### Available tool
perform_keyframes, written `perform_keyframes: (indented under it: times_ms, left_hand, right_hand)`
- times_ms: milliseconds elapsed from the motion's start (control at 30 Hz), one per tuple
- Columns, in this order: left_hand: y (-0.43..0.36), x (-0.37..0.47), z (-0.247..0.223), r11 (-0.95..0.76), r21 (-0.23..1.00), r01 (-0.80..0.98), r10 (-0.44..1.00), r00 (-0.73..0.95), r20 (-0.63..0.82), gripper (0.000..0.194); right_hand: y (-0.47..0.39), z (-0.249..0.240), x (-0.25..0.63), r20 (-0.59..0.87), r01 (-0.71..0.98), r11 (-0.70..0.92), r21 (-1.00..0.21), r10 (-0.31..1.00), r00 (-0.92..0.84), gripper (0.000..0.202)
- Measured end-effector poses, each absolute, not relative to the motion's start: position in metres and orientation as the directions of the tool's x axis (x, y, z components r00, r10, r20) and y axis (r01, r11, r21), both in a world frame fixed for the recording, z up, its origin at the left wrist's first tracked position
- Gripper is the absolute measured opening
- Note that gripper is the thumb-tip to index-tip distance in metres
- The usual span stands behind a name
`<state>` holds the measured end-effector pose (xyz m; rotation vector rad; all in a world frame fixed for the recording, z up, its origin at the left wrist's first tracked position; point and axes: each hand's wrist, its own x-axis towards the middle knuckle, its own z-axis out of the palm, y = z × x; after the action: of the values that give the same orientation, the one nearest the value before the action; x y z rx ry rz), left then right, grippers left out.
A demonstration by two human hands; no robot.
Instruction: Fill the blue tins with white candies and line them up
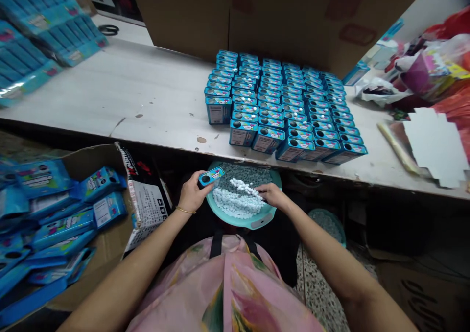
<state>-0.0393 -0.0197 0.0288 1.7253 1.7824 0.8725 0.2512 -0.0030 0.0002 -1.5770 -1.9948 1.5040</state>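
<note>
A small blue box (211,176) with a dark round hole in its top is gripped in my left hand (192,192), over the left rim of a turquoise basin (253,223). Small white pellets (235,203) fill the basin. My right hand (271,195) is closed at the basin's right side, at the end of a heap of pellets (244,187); whatever carries that heap is hidden beneath it. Rows of upright blue boxes (270,138) stand on the white table above the basin, and a few have white pellets on their tops.
An open carton (147,214) of loose blue boxes is at the lower left. Wrapped blue packs (55,33) lie on the white table (147,92) at the far left. A large cardboard box (275,18) stands behind the rows. Another turquoise basin (343,234) sits lower right.
</note>
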Motion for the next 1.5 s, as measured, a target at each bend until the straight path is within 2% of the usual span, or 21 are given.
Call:
perform_keyframes:
  times_ms: [100,200,267,367,533,700,833,900,1067,1133,1200,1333,1400,1500]
  left_hand:
    - [-0.017,-0.03,0.028,-0.051,0.685,0.727,0.997,-0.009,0.083,0.038]
    - [-0.015,-0.017,0.025,-0.122,0.622,0.774,0.992,0.082,0.092,0.036]
    - [-0.014,-0.008,0.021,-0.172,0.588,0.79,0.985,0.143,0.097,0.036]
    - [-0.015,0.001,0.018,-0.23,0.559,0.796,0.973,0.204,0.109,0.037]
    - [-0.018,0.003,0.015,-0.261,0.543,0.798,0.964,0.244,0.104,0.038]
    - [-0.019,0.001,0.012,-0.248,0.572,0.782,0.968,0.223,0.114,0.035]
    - [-0.018,-0.003,0.012,-0.234,0.609,0.758,0.972,0.201,0.122,0.035]
    - [-0.018,-0.007,0.013,-0.222,0.637,0.738,0.975,0.179,0.133,0.035]
    - [-0.018,-0.017,0.016,-0.163,0.728,0.666,0.986,0.12,0.112,0.035]
    - [-0.019,-0.021,0.018,-0.141,0.748,0.649,0.99,0.099,0.1,0.035]
    - [-0.021,-0.026,0.021,-0.13,0.745,0.654,0.992,0.089,0.094,0.036]
    - [-0.026,-0.034,0.029,-0.118,0.717,0.687,0.993,0.083,0.084,0.035]
    - [-0.028,-0.037,0.03,-0.114,0.714,0.691,0.993,0.082,0.079,0.035]
    - [-0.028,-0.039,0.029,-0.096,0.715,0.692,0.995,0.061,0.075,0.035]
  right_hand:
    - [-0.001,0.04,0.256,-0.394,0.554,-0.097,-0.827,0.803,-0.448,0.035]
    - [0.003,0.072,0.249,-0.402,0.584,-0.054,-0.81,0.777,-0.485,0.034]
    - [0.007,0.087,0.24,-0.421,0.654,0.008,-0.756,0.76,-0.496,0.033]
    - [0.014,0.106,0.225,-0.401,0.759,0.186,-0.624,0.757,-0.515,0.03]
    - [0.02,0.13,0.205,-0.384,0.826,0.41,-0.386,0.743,-0.548,0.029]
    - [0.019,0.139,0.194,-0.419,0.858,0.443,-0.259,0.749,-0.513,0.032]
    - [0.013,0.141,0.205,-0.392,0.865,0.429,-0.262,0.771,-0.501,0.03]
    - [0.008,0.137,0.219,-0.362,0.853,0.398,-0.338,0.781,-0.508,0.03]
    - [-0.003,0.1,0.258,-0.292,0.742,0.209,-0.637,0.825,-0.484,0.031]
    - [-0.005,0.073,0.266,-0.297,0.729,0.121,-0.674,0.858,-0.418,0.034]
    - [-0.004,0.044,0.264,-0.341,0.801,0.066,-0.595,0.882,-0.326,0.033]
    - [-0.004,-0.004,0.235,-0.429,0.969,0.041,-0.243,0.892,-0.146,0.033]
    - [-0.009,-0.018,0.215,-0.449,0.974,0.068,-0.214,0.879,-0.16,0.034]
    - [-0.019,-0.032,0.194,-0.467,0.949,0.142,-0.281,0.844,-0.265,0.033]
